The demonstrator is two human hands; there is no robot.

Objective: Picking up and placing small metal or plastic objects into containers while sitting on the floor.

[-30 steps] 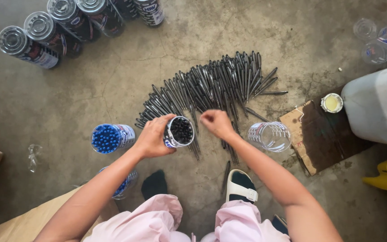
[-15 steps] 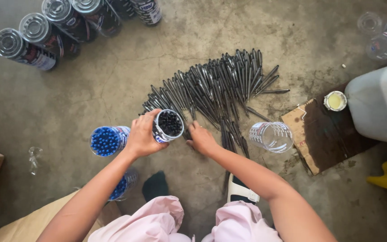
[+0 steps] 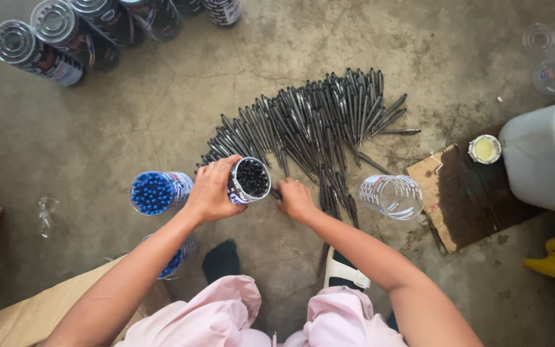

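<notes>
- Head view: left hand wrapped round jar, mouth tilted right.
- Right hand just beside, fingers curled on pens; grasp unclear.
- Pen axes fanning up-right.

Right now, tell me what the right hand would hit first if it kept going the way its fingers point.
The right hand points up and left, toward the jar of black pens in the left hand. It would probably meet that first, though loose pens lie close.
</notes>
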